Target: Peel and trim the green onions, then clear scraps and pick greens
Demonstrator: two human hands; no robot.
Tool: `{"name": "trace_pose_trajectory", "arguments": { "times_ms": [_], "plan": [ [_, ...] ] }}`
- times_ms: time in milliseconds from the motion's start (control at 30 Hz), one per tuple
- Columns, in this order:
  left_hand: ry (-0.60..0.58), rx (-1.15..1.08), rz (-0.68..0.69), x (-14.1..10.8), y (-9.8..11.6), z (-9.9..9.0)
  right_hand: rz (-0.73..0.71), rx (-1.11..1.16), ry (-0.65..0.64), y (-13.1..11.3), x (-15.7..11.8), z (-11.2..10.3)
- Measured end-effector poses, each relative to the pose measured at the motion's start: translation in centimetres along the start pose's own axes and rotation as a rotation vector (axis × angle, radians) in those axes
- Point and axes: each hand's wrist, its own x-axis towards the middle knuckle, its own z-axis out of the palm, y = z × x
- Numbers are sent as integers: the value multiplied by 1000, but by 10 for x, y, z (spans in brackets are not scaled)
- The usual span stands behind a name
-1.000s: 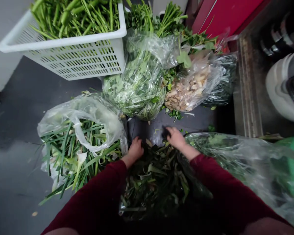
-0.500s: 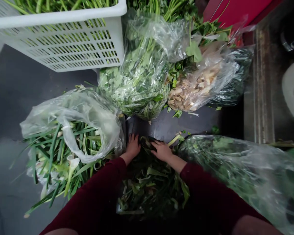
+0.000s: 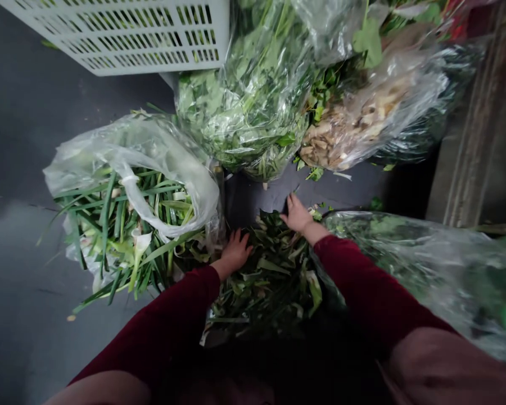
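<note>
Loose heap of leaf scraps [image 3: 274, 281] low in the centre, between the person's arms: dark green strips, limp, flat and curled, tangled, a few paler bits mixed in; lower edge lost in shadow.

Left hand [image 3: 235, 251] palm down on the heap's left edge, fingers loosely spread, no grip visible. Right hand [image 3: 297, 214] at the heap's far right edge, fingers forward and slightly bent, partly open; can't tell if anything is pinched. Both sleeves dark red, soft cloth.

Left of the heap: thin, cloudy, crumpled plastic bag [image 3: 84, 152], mouth open, looped handle, long tubular green stalks [image 3: 107, 219] spilling out, one pale flared end. Beyond: clear glossy bag of broad leaves [image 3: 248, 118], bulging, wrinkled; right of it a clear bag of tan flaky pieces [image 3: 333, 138]. Right of the heap: long slack see-through bag [image 3: 405, 247], greens inside, blurred.

Upper left: rigid white plastic crate [image 3: 152, 34], rows of slots. Floor [image 3: 17, 275] dark grey, smooth, dull sheen.
</note>
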Motion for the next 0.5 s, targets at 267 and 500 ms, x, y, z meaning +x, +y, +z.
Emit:
{"name": "trace_pose_trajectory", "arguments": {
  "times_ms": [267,500],
  "plan": [
    [230,-25,155,-77,5,0,-6,154,31,-39,-181,41],
    [284,-191,-131,-147,-18,14,1034,1096,-556,-44,-285,69]
  ]
}}
